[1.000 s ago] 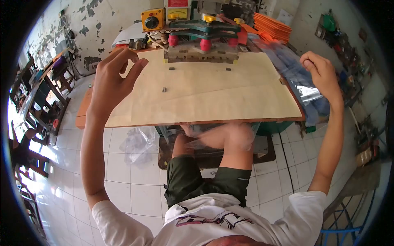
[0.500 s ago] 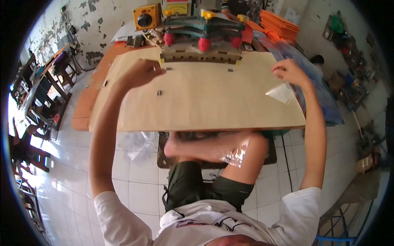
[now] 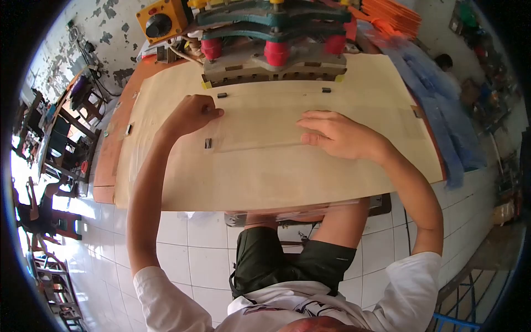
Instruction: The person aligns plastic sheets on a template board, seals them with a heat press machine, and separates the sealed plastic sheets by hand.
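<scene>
My left hand (image 3: 194, 115) is closed, fingers curled and thumb pressed in, over the left part of a pale board (image 3: 265, 182). What it pinches, if anything, is too faint to make out. My right hand (image 3: 343, 134) lies with fingers stretched out, palm down, on or just above the board. Between the hands runs the faint outline of a clear plastic sheet (image 3: 260, 127). Small dark stops sit on the board: one (image 3: 208, 143) below my left hand, another (image 3: 222, 96) beyond it, and a third (image 3: 326, 89) farther right.
Behind the board stands a press head (image 3: 276, 72) with red cylinders and green arms. A yellow switch box (image 3: 160, 22) is at the back left. Orange sheets (image 3: 390, 19) are stacked at the back right, and blue plastic (image 3: 437, 94) hangs along the right side.
My right hand has come left from the board's right edge, its fingers now stretched. The clear plastic near it and over my leg is gone from those spots. The view has tilted down.
</scene>
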`<state>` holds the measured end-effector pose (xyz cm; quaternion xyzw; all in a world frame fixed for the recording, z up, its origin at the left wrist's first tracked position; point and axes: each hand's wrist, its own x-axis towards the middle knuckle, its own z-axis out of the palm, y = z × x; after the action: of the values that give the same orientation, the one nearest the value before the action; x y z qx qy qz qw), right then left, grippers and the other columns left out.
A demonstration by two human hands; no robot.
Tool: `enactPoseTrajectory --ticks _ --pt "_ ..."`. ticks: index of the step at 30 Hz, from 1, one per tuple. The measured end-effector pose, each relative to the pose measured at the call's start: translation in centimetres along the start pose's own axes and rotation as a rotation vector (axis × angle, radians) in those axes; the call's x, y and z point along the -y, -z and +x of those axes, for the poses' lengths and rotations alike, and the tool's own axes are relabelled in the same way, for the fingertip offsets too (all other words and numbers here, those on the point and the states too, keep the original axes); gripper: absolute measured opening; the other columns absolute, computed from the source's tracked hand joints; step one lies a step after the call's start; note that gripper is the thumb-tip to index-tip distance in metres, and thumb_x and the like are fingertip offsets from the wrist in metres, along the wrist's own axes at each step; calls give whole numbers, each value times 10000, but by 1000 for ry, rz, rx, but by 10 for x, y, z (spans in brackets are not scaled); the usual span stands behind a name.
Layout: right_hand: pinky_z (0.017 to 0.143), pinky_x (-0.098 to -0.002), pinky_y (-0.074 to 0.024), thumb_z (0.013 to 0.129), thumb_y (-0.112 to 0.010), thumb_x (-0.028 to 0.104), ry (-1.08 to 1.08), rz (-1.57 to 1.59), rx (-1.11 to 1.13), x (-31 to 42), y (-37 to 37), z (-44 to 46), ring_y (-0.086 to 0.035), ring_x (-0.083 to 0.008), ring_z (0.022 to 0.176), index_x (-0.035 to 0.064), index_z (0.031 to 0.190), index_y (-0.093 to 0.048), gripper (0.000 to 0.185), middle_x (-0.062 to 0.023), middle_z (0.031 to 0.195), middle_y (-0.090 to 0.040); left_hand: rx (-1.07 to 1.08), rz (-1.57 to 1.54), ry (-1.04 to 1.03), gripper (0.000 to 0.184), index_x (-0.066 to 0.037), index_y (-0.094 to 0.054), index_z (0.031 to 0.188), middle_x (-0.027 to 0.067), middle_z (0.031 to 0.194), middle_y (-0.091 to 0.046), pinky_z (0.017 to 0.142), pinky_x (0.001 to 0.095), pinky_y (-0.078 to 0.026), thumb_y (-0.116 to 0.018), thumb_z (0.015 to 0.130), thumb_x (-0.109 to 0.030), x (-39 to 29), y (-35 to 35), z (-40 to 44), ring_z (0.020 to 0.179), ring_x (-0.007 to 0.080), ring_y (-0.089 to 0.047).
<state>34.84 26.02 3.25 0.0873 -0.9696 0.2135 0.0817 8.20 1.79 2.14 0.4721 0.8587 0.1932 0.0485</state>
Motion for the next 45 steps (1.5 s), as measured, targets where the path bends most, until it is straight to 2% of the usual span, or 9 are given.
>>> enactPoseTrajectory --ticks 2,4,6,12,18,24,38,41,45 --pt "1005 -428 -420 938 -580 307 -41 51 59 -4 -13 9 -531 -379 1182 -39 1195 -600 431 -235 1278 -551 49 63 47 254 -2 -626 772 123 726 -639 644 382 -478 -715 836 -231 -9 6 -8 681 255 -611" --pt "1090 -396 -357 953 -587 290 -145 13 120 -1 -11 16 -415 -374 1331 13 1288 -568 435 -243 1425 -442 -388 372 -163 231 -22 -631 902 140 916 -652 754 397 -496 -723 820 -218 -28 8 -27 845 300 -625" --pt "1103 -398 -341 955 -583 290 -102 -12 109 -4 -11 19 -394 -370 1349 16 1295 -564 438 -243 1437 -430 -345 273 -215 292 -34 -616 1015 159 1073 -626 855 431 -483 -722 816 -219 -59 14 -44 984 347 -595" --pt "1145 -433 -266 944 -592 296 -46 -103 29 -17 -26 16 -324 -371 1397 44 1344 -532 477 -234 1474 -385 16 -132 -387 409 37 -570 1200 239 1208 -581 961 434 -459 -629 914 -250 -88 -34 -39 1119 409 -564" --pt "1153 -500 -215 909 -611 393 -70 -209 46 -22 -27 8 -288 -384 1413 50 1400 -458 618 -233 1509 -324 -44 -12 -385 512 33 -526 1269 239 1370 -471 1068 472 -362 -609 900 -311 -89 -59 -29 1280 397 -449" --pt "1133 -577 -205 893 -590 489 -79 -271 63 -22 -28 6 -278 -400 1413 63 1439 -397 719 -252 1517 -293 -39 99 -345 688 11 -448 1371 250 1465 -373 1135 544 -242 -607 862 -424 -89 -66 -32 1373 399 -348" --pt "1108 -649 -163 805 -599 651 -158 -339 32 -19 -29 1 -218 -443 1423 66 1464 -352 915 -316 1505 -246 -46 185 -329 858 -28 -418 1421 275 1486 -338 1110 616 -188 -591 819 -615 -89 -66 -36 1383 458 -309" --pt "1106 -645 -175 800 -639 608 -179 -310 5 -17 -29 1 -250 -428 1414 23 1443 -364 912 -285 1505 -277 -5 218 -322 897 -32 -371 1451 271 1512 -290 1132 594 -151 -572 822 -639 -89 -64 -37 1410 451 -255" --pt "1106 -616 -217 840 -659 392 -78 -221 22 -7 -29 6 -313 -355 1401 4 1415 -399 741 -199 1509 -329 41 243 -305 932 -31 -327 1476 269 1536 -245 1151 571 -123 -554 827 -660 -90 -64 -36 1432 446 -205"
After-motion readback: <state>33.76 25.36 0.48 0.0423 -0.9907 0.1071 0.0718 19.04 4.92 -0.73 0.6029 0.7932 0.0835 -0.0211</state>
